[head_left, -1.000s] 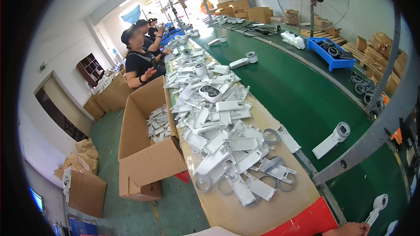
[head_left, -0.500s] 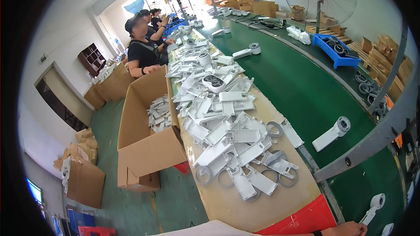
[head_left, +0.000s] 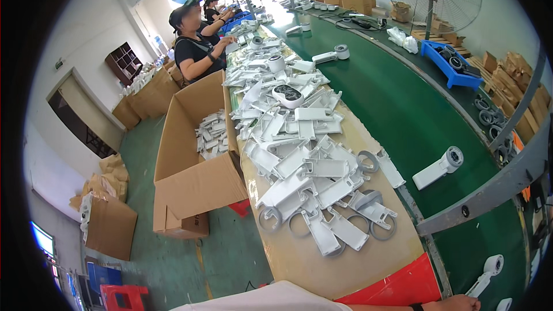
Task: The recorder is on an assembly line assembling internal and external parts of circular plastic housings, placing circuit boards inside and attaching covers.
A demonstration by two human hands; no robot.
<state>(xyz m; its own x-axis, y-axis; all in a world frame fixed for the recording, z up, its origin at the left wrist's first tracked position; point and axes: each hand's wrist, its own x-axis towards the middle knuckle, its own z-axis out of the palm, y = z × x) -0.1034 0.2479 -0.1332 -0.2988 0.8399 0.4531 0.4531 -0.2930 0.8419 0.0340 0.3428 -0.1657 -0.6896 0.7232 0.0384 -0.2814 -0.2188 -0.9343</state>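
At the lower right edge, my right hand point(head_left: 458, 303) shows only in part, with a dark band at the wrist. Its fingers look curled, close to the handle end of a white plastic piece with a round head point(head_left: 493, 265) on the green belt. Whether anything sits inside the fingers is hidden. My left hand is out of the picture; a pale cloth point(head_left: 288, 298) spans the lower edge. On the tan table lies a heap of white plastic housings point(head_left: 325, 174). Grey rings point(head_left: 269, 219) lie among them, and a white oval part with a dark face point(head_left: 287, 96) rests on top.
A large open carton point(head_left: 193, 193) with white parts stands left of the table. A red sheet point(head_left: 397, 282) covers the near table corner. Right of it runs the green conveyor point(head_left: 386, 92), crossed by a grey metal frame point(head_left: 484, 210). A person point(head_left: 193, 52) works beyond the carton.
The view has shifted slightly, and the scene sits higher. The nearest person's hand has come up from the carton edge to chest height. My right hand stays beside the same white piece.
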